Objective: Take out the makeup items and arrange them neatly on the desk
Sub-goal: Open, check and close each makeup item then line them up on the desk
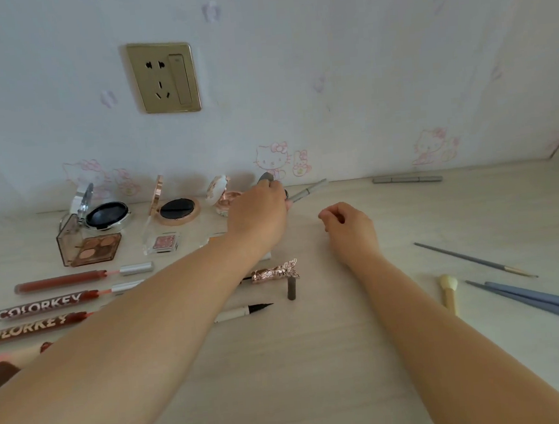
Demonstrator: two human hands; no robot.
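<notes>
My left hand reaches to the back of the desk and grips a small grey item near the wall; a grey pen pokes out to its right, also under the fingers. My right hand hovers beside it, fingers loosely curled, holding nothing. Open compacts and a small pink jar line the wall. An eyeshadow palette, a glitter pot and lip gloss tubes lie at left.
A rose-gold butterfly lipstick, a grey cap and an eyeliner pen lie mid-desk. Blue-handled brushes, a thin brush and a cream sponge brush lie at right. A grey pencil rests by the wall under a socket.
</notes>
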